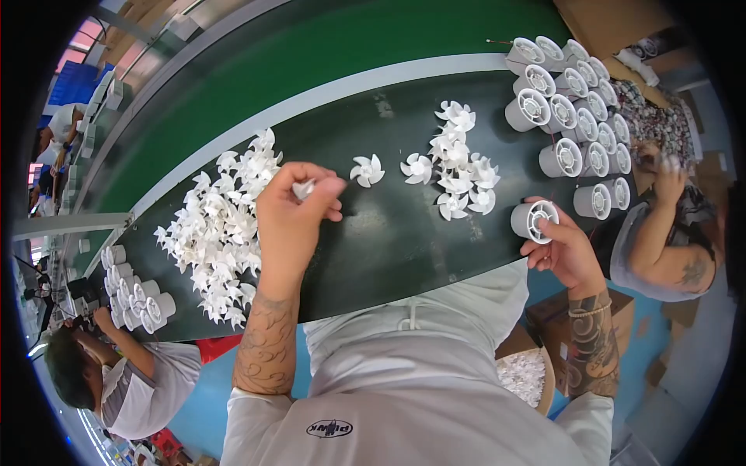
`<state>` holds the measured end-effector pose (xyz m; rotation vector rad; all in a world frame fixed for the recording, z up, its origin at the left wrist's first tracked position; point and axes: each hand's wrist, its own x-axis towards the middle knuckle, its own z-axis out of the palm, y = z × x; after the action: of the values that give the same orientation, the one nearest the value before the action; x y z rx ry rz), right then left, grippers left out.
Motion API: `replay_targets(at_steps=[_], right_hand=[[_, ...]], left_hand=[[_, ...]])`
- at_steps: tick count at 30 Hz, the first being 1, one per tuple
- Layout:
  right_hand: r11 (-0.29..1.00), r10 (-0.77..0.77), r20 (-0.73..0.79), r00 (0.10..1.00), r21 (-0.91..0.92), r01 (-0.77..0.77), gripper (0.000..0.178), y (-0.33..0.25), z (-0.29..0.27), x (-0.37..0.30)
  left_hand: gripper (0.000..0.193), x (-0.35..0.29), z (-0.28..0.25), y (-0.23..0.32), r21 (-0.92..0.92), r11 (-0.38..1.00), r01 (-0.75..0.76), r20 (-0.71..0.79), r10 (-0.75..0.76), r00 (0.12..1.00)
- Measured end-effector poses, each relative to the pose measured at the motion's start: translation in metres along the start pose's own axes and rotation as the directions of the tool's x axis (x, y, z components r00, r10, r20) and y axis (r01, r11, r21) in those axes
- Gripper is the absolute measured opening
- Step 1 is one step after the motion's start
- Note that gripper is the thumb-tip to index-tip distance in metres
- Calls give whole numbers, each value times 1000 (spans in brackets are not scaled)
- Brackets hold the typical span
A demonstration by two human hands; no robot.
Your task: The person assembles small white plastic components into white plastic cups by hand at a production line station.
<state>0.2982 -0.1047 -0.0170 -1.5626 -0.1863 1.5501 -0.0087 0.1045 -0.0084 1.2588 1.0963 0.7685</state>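
My left hand (291, 213) is closed round a small white fan impeller (304, 189), mostly covered by the fingers. It hovers at the right edge of a large heap of white fan impellers (217, 233). A single loose impeller (367, 170) lies just to its right on the dark green work surface (365, 256). With my right hand (573, 256) I grip a white round fan housing (535, 222), its spoked open face turned up toward me. Left of that housing lies a smaller cluster of impellers (458, 171).
Many white fan housings (561, 159), some with thin wires, stand in rows at the right. A green belt (350, 46) runs beyond a pale rail (342, 85). Co-workers sit at the left (132, 373) and right (660, 241). Below stands a carton of white parts (522, 377).
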Motion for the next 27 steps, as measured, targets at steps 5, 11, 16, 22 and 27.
replay_targets(at_steps=[5,11,16,22,27], right_hand=[[1000,-6,6,1000,7,6,49,-2,13,-3],[1000,-9,30,1000,-8,10,52,-2,22,8],[1000,-21,20,1000,-20,22,51,-1,21,10],[999,-15,-4,1000,-43,15,49,-3,25,2],[986,92,-22,995,-135,-94,38,-16,18,1]], left_hand=[[48,-14,6,7,-761,324,562,552,-132,824],[45,-37,21,31,-624,576,527,497,-227,837],[46,-42,22,33,-679,452,578,553,-202,808],[37,-44,32,29,-557,656,509,557,-159,815],[21,-51,46,20,-363,909,207,340,-77,937]])
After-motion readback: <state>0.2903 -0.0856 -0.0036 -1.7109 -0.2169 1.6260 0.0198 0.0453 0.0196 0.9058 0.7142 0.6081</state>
